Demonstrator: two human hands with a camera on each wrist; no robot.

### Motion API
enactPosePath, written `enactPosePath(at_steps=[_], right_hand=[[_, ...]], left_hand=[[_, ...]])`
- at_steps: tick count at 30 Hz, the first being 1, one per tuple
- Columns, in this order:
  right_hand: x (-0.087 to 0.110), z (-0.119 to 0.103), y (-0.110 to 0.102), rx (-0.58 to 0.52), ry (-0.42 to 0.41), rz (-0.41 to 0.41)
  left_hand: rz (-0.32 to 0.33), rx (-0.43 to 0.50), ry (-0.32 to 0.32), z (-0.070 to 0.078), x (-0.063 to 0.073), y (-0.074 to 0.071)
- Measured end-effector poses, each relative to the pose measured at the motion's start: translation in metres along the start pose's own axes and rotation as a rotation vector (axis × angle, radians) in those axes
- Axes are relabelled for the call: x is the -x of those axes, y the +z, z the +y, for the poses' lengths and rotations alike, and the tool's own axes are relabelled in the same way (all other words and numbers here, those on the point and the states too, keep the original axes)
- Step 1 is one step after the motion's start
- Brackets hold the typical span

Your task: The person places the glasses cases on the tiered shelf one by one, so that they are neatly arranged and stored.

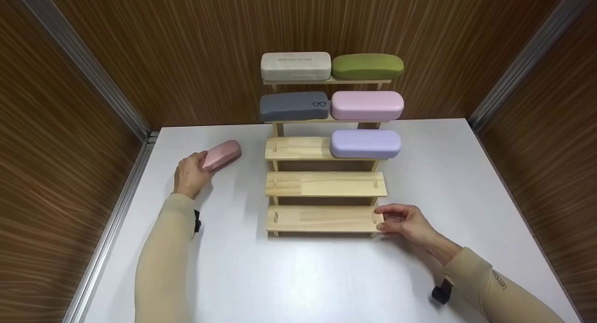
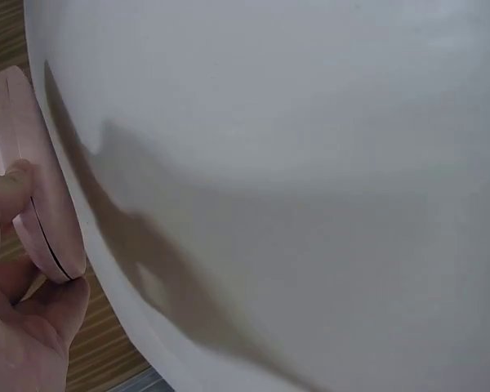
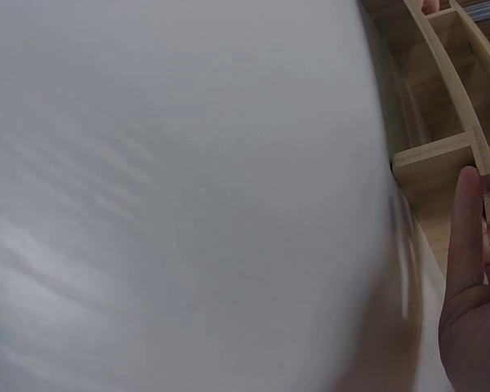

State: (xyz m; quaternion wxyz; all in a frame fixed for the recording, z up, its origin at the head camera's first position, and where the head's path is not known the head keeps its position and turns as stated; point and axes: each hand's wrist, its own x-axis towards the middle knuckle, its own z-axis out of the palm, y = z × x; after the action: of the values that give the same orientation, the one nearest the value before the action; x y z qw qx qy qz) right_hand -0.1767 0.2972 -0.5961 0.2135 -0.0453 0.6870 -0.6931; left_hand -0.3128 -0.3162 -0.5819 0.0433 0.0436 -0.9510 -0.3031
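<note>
My left hand (image 1: 190,175) grips one end of a dusty-pink glasses case (image 1: 225,153), left of a stepped wooden rack (image 1: 343,184). In the left wrist view the thumb lies along the side of the case (image 2: 45,188) and the fingers curl at its lower end; a thin dark seam shows. My right hand (image 1: 410,225) pinches the right end of the rack's lowest shelf, with thumb and fingers around the board's edge. The right wrist view shows that hand (image 3: 478,327) beside the shelf's wooden support (image 3: 433,157).
On the top shelf sit a white case (image 1: 296,66) and a green case (image 1: 367,66). Below them are a grey-blue case (image 1: 294,106) and a pink case (image 1: 367,105). A lavender case (image 1: 366,144) lies on the middle shelf's right half. Wood-grain walls (image 1: 196,57) enclose the white table (image 1: 303,276).
</note>
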Motion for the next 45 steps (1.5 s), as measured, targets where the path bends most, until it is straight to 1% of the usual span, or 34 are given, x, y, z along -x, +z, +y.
enactPosePath(at_steps=[4, 8, 15, 21, 25, 28, 30, 33, 37, 45], right_hand=[[0.001, 0.000, -0.001, 0.007, 0.010, 0.007], [0.001, 0.000, -0.001, 0.007, 0.015, 0.012], [0.001, 0.002, 0.000, -0.017, 0.012, 0.009], [0.000, 0.001, 0.002, -0.017, 0.013, 0.010], [0.000, 0.000, 0.002, -0.031, 0.002, 0.002], [0.000, 0.000, 0.001, -0.050, -0.023, -0.016], [0.000, 0.001, 0.000, -0.058, -0.037, -0.029], [0.001, 0.001, -0.001, -0.063, -0.039, -0.034], [0.001, 0.001, 0.000, -0.051, -0.028, -0.019], [0.001, 0.001, 0.000, -0.044, -0.034, -0.011]], left_hand=[[0.007, -0.001, 0.045, 0.004, 0.003, -0.005], [0.010, -0.007, 0.072, 0.008, 0.006, -0.009], [0.027, -0.008, 0.103, 0.013, 0.012, -0.014], [0.022, -0.021, 0.122, 0.019, 0.021, -0.023], [0.045, -0.023, 0.177, 0.023, 0.026, -0.030], [0.059, -0.014, 0.221, 0.027, 0.030, -0.035], [0.057, -0.007, 0.237, 0.031, 0.032, -0.038], [0.046, 0.007, 0.245, 0.038, 0.035, -0.042], [0.037, 0.006, 0.262, 0.046, 0.039, -0.046], [0.043, 0.000, 0.315, 0.059, 0.045, -0.053]])
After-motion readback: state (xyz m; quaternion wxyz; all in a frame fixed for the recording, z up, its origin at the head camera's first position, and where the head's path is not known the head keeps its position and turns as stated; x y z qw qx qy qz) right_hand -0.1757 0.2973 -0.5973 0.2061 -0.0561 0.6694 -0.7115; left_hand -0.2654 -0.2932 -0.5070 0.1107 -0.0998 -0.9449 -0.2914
